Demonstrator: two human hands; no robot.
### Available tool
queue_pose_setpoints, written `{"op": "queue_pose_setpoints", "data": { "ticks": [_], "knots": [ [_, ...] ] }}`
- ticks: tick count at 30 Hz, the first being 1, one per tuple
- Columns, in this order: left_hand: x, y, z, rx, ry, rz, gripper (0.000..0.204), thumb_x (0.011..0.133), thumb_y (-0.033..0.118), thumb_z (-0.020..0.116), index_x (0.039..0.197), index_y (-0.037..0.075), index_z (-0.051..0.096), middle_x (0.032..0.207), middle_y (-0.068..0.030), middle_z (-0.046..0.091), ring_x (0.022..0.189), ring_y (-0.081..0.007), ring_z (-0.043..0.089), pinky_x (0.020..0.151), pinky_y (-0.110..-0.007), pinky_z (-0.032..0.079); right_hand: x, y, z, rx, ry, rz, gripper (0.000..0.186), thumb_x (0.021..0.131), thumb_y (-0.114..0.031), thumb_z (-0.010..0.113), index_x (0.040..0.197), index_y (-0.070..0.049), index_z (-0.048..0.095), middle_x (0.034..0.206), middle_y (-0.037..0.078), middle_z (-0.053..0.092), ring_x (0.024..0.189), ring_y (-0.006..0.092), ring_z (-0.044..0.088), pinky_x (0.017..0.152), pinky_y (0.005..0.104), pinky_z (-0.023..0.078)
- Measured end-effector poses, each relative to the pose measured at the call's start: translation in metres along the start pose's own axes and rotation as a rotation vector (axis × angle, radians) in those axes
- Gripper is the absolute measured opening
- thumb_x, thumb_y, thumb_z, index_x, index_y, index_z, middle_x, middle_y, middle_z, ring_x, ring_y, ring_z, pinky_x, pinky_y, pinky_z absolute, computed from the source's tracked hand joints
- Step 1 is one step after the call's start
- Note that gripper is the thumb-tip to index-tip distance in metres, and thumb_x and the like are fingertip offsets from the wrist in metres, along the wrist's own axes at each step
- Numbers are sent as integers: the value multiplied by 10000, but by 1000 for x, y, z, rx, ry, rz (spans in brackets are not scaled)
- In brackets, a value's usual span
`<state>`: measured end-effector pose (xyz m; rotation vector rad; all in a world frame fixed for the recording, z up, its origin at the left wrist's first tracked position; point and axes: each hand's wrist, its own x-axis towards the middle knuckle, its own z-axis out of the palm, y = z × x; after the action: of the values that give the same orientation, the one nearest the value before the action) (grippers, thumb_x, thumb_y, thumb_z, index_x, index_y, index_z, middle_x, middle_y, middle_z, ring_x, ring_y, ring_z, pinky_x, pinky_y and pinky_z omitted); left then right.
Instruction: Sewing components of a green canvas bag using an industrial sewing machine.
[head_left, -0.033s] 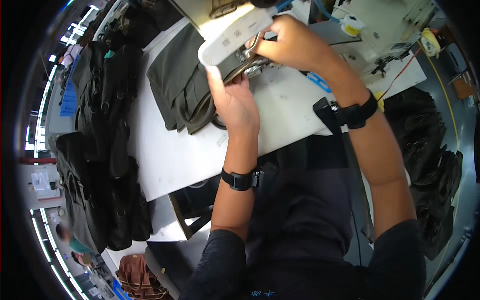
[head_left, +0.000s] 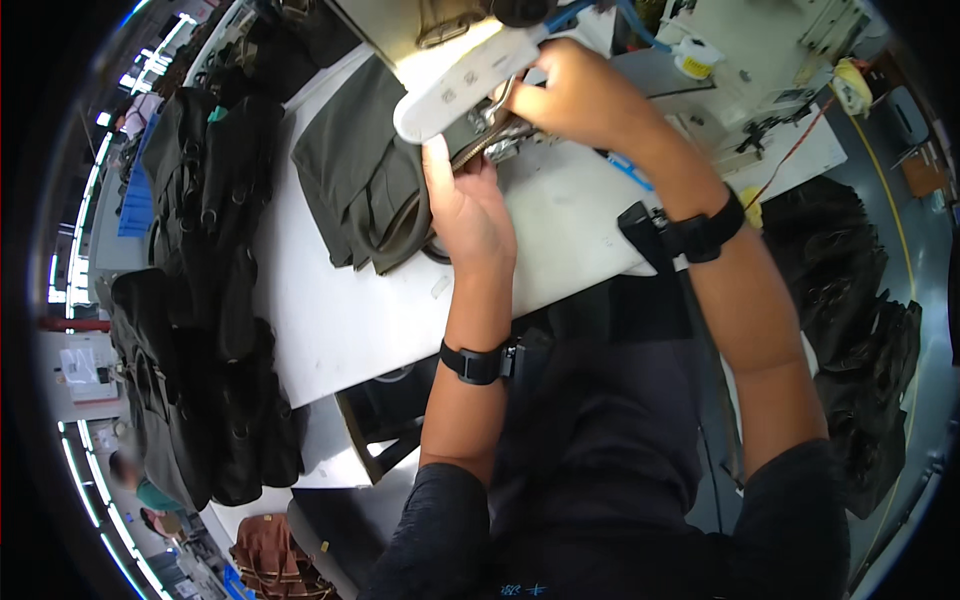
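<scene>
A dark olive fabric bag (head_left: 345,150) with a zipped edge and a rolled handle lies on the white table, partly beneath the white arm of a sewing machine (head_left: 470,92). My left hand (head_left: 472,215) is closed on the bag's zipped edge, thumb up against the machine's arm and fingers underneath. At the far end of that same edge, my right hand (head_left: 580,98) is bent inward with its fingers curled on the bag, beside a bent metal rod (head_left: 503,98). Its fingertips are partly hidden behind the machine. Where the needle meets the fabric is out of sight.
Dark bags (head_left: 215,300) are heaped along the left side, and more dark pieces (head_left: 840,330) hang at the right. A blue tool (head_left: 632,172) lies by my right forearm. A small white bottle (head_left: 695,58) stands behind it. Brown bag (head_left: 275,555) at lower left.
The whole view has shifted slightly. Both hands keep their hold on the bag, and the bag's position under the machine looks nearly the same.
</scene>
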<state>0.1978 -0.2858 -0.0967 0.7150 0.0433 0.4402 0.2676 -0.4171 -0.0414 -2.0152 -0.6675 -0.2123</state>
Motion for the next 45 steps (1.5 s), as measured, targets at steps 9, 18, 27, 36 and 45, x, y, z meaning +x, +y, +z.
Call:
{"op": "queue_pose_setpoints", "data": {
  "ticks": [9,18,27,36,45],
  "knots": [
    [11,5,2,-18,-99,-153,451,1086,340,521,1415,32,528,1350,-86,626,1227,-192,591,1073,-363,440,4,8,26,-489,269,-158,309,902,-309,631,803,-35,735,859,207,735,842,419,696,775,514,545],
    [13,4,7,-138,-119,-241,425,1097,321,515,1387,18,584,1363,-42,623,1248,-151,551,1097,-311,381,-6,3,3,-929,57,-369,292,965,-238,558,849,-58,755,922,139,752,946,336,689,892,486,484],
    [11,8,8,-155,-94,-297,374,1069,376,565,1216,46,662,1184,-38,694,1094,-148,628,1036,-312,422,-65,-83,-199,-930,779,-757,387,990,-154,635,1325,39,634,1278,180,685,1175,270,639,1030,373,479],
    [10,4,7,-181,-36,-244,388,1071,376,556,1257,45,635,1208,-34,691,1116,-151,633,1045,-324,430,4,83,-432,-419,779,43,624,1005,-427,651,1427,29,590,1511,162,545,1384,218,499,1153,316,361],
    [9,5,9,-124,30,-199,372,1061,329,566,1326,68,582,1251,-51,676,1107,-163,628,939,-314,478,48,77,-455,-311,690,339,628,950,-523,702,1336,-27,693,1200,92,735,1059,168,683,936,292,518]
  ]
}}
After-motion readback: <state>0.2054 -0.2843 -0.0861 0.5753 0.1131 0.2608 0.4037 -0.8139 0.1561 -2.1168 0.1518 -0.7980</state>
